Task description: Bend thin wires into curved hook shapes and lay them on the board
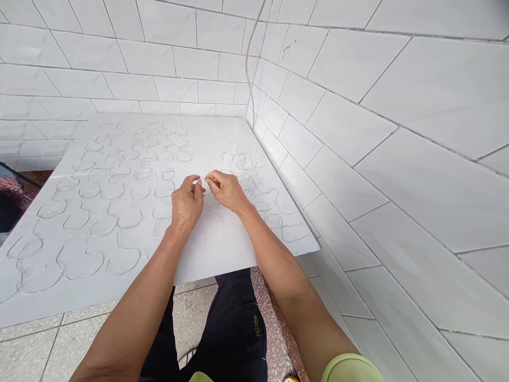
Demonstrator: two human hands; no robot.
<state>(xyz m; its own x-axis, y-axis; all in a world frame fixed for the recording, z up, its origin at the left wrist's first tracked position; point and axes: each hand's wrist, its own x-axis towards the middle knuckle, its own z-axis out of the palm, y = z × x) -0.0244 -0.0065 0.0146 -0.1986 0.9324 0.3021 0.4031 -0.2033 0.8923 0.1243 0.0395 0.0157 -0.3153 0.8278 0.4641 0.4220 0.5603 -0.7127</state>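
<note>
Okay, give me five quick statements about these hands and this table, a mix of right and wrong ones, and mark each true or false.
1. The left hand and right hand are over the pale tabletop. True.
2. The hands are far apart. False: they are close together, with a thin strand between them.
3. A cord runs down near the wall corner. True.
4. The wire pieces left of the hands form one tangled heap. False: the left pieces are spread in rough rows; the right pieces overlap.
5. The trousers are bright red. False: the trousers are dark.
</note>
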